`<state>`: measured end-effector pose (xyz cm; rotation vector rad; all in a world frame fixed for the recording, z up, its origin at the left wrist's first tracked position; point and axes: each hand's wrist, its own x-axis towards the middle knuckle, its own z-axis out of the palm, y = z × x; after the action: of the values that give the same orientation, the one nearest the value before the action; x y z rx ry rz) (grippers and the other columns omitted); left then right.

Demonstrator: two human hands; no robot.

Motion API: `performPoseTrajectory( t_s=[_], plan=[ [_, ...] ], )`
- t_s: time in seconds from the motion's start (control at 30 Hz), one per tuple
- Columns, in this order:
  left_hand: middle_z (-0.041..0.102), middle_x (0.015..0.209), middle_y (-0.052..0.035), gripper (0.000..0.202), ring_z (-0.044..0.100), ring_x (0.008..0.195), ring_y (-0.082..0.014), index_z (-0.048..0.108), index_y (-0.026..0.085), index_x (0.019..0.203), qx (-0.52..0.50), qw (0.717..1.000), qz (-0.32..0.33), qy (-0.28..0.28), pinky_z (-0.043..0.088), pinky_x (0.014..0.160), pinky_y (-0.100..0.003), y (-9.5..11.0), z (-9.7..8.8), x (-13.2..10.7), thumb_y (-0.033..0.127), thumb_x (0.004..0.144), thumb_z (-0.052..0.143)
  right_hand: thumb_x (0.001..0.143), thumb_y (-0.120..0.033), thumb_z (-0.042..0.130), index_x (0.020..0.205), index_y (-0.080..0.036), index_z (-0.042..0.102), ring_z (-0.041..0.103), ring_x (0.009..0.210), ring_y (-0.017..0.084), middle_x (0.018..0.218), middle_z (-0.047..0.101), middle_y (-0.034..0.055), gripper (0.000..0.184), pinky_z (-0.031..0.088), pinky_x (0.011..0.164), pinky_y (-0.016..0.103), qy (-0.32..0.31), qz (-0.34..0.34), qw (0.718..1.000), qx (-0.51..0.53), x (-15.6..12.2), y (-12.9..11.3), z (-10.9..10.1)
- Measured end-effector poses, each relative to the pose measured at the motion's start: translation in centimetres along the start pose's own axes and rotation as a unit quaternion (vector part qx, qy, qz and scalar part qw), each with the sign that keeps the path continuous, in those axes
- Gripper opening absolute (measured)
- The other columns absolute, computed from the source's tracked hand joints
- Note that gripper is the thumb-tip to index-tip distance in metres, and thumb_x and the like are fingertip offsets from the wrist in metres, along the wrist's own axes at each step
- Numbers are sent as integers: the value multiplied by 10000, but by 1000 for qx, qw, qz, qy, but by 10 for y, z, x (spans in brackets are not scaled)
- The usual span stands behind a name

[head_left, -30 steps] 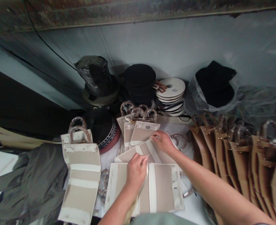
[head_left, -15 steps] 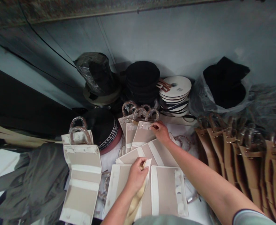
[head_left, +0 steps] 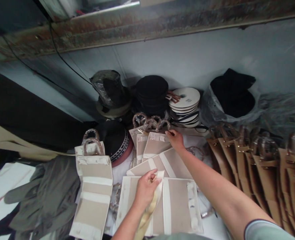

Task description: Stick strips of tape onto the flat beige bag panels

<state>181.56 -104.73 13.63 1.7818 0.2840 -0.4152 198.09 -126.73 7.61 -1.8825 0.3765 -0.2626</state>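
My left hand (head_left: 145, 189) is closed on a pale yellow strip (head_left: 147, 216) with a whitish end, over an opened-out beige bag panel (head_left: 179, 203) with white bands. Farther forward, my right hand (head_left: 175, 139) pinches the upper right corner of a beige bag piece (head_left: 156, 143). That piece lies over others of its kind, below several plastic-wrapped ring handles (head_left: 150, 124). Between the two hands lies another banded panel (head_left: 174, 163), set at an angle. What the right fingertips press against is partly hidden.
A beige bag piece with wrapped handles (head_left: 93, 180) lies at left, beside dark grey cloth (head_left: 47, 193). Brown bags (head_left: 247, 163) stand in a row at right. Along the wall are black rolls (head_left: 152, 90), white reels (head_left: 185, 100) and a plastic bag of black material (head_left: 234, 95).
The camera view has tilted upward, so more of the rusty beam shows. Both hands stay at nearly the same spots on the strip and the bag piece.
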Motion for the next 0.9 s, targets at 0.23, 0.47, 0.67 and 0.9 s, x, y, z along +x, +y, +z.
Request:
performPoseTrajectory(
  t_s=[0.23,0.47,0.67,0.9],
  plan=[
    [671,695,4,205,575,679,-172,710,166,744,59,997,48,7,419,672,-268,7,-1,-15,367,780,721,897,-448,650,985,-217,755,641,846,212,943,732,61,269,497,789,335,-181,-101,977,52,-92,-47,-42],
    [689,721,-7,118,600,705,-184,699,185,771,164,978,132,-10,420,681,-263,7,-1,-20,242,839,622,914,-207,643,877,-266,771,626,861,220,853,708,43,145,432,836,355,-356,-331,862,-145,-147,-83,-66],
    [722,849,-42,134,645,801,-217,746,212,923,218,957,192,-5,439,769,-301,9,-4,-24,222,880,619,846,-175,652,785,-221,720,606,800,245,799,699,87,102,383,789,387,-316,-368,830,-275,-150,-87,-62],
    [665,773,-29,197,632,756,-201,703,224,755,249,943,217,32,409,740,-294,16,-1,-26,235,921,597,775,-161,620,709,-204,683,596,734,207,745,686,46,101,393,747,339,-258,-250,913,-191,-133,-66,-46]
  ],
)
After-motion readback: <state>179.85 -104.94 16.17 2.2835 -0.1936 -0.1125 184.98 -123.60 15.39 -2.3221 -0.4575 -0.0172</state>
